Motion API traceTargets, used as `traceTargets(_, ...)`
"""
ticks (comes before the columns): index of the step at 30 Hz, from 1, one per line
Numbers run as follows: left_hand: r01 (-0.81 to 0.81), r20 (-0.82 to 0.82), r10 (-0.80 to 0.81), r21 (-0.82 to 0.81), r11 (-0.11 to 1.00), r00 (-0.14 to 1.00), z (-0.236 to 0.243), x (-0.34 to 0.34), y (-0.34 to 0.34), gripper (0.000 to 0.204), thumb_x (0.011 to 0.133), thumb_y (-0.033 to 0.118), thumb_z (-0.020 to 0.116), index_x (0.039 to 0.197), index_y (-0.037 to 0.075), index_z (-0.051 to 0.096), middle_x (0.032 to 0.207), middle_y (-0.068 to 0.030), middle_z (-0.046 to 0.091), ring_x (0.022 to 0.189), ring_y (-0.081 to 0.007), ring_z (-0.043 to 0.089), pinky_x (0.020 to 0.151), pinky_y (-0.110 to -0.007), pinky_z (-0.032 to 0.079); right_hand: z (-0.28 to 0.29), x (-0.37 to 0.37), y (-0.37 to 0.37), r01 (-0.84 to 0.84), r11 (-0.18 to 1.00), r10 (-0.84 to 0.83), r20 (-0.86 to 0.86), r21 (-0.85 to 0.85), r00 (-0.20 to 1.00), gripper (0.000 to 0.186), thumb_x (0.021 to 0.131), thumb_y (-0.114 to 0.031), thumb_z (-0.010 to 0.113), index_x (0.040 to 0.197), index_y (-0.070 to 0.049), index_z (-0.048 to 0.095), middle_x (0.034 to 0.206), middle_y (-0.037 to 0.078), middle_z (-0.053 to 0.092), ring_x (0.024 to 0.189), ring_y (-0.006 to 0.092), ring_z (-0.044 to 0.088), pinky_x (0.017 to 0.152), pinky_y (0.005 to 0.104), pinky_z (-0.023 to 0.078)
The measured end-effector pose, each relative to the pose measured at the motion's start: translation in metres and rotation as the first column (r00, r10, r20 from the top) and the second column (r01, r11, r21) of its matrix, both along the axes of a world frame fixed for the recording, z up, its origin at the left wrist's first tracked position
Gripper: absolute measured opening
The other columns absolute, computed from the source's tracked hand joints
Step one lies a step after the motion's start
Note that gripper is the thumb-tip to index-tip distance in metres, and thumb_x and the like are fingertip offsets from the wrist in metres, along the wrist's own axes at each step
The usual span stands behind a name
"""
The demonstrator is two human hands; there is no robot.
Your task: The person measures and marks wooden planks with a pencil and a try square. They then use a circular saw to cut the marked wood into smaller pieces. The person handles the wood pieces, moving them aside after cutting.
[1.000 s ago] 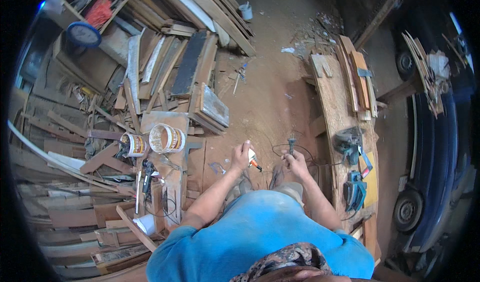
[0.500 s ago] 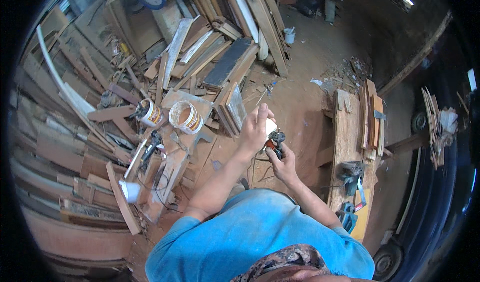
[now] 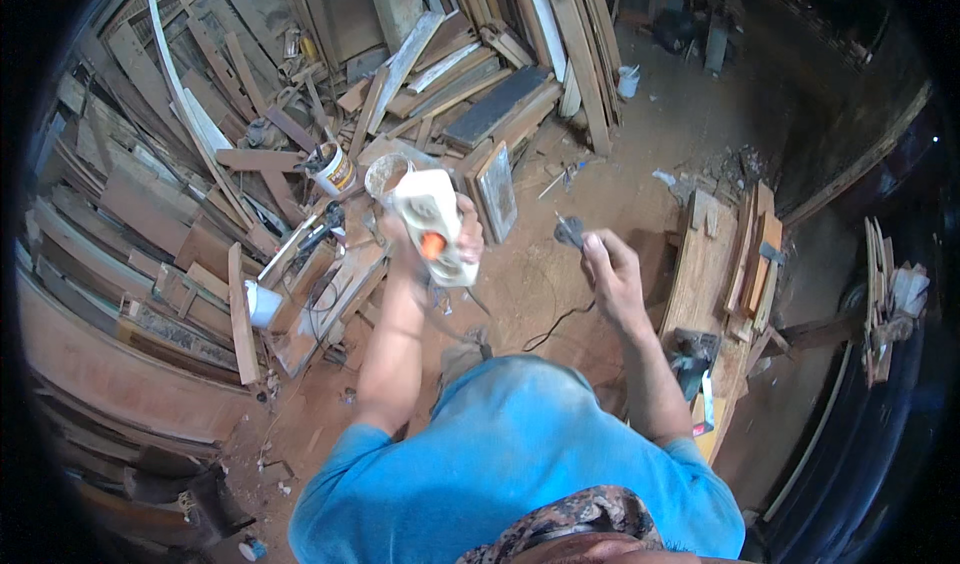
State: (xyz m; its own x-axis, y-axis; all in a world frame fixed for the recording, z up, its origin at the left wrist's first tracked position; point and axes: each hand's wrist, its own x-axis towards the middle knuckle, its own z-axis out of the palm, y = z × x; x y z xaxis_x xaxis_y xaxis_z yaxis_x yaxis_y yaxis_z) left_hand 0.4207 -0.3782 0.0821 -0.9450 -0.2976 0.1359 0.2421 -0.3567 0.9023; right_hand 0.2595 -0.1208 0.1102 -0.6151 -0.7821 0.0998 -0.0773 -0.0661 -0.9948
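My left hand [image 3: 468, 232] is closed round a white power strip [image 3: 424, 202], raised in front of my body and slightly blurred. An orange piece [image 3: 432, 246], perhaps a plug or switch, stands out on its face. Off to the right, my right hand [image 3: 614, 276] pinches a dark electrical plug [image 3: 569, 232] between thumb and fingers, its pins pointing up and away. A thin black cord [image 3: 560, 326] runs below that hand toward my body. The plug and the power strip are apart.
A low wooden bench [image 3: 345, 289] on the left carries tools, a bucket [image 3: 338, 172] and another bucket [image 3: 380, 170] partly behind the strip. Stacked boards [image 3: 500, 109] lean beyond. On the right, another bench [image 3: 700, 264] holds wood pieces and a power tool [image 3: 694, 356].
My hands have moved apart from close together. The left hand has swung left with the power strip, its face now showing; the right has shifted right with the plug.
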Motion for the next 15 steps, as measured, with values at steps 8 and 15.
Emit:
traceTargets(8, -0.272, 0.241, 0.251, 0.059, 0.960, 0.938, -0.104, -0.031, 0.018, 0.075, 0.090, 0.064, 0.069, 0.134, 0.004, 0.059, 0.105, -0.0068, 0.069, 0.098, -0.0169, 0.067, 0.085, -0.034, 0.056, -0.018, 0.010, -0.001, 0.068, 0.996, -0.059, -0.135, 0.061, 0.989, 0.031, 0.100, -0.025, 0.070, 0.108, 0.005, 0.071, 0.073, -0.005, 0.055, 0.067, 0.0050, 0.045, 0.058, 0.0266, 0.039)
traceTargets(15, 0.042, 0.043, -0.049, 0.146, 0.988, 0.998, -0.057, -0.035, 0.042, 0.105, 0.081, 0.085, 0.055, 0.146, 0.003, 0.047, 0.109, -0.0060, 0.065, 0.095, -0.0174, 0.067, 0.078, -0.033, 0.059, 0.007, 0.023, 0.006, 0.164, 0.978, -0.117, -0.308, 0.132, 0.944, 0.030, 0.096, -0.022, 0.074, 0.107, 0.005, 0.073, 0.073, 0.001, 0.063, 0.066, 0.0063, 0.051, 0.057, 0.0264, 0.042)
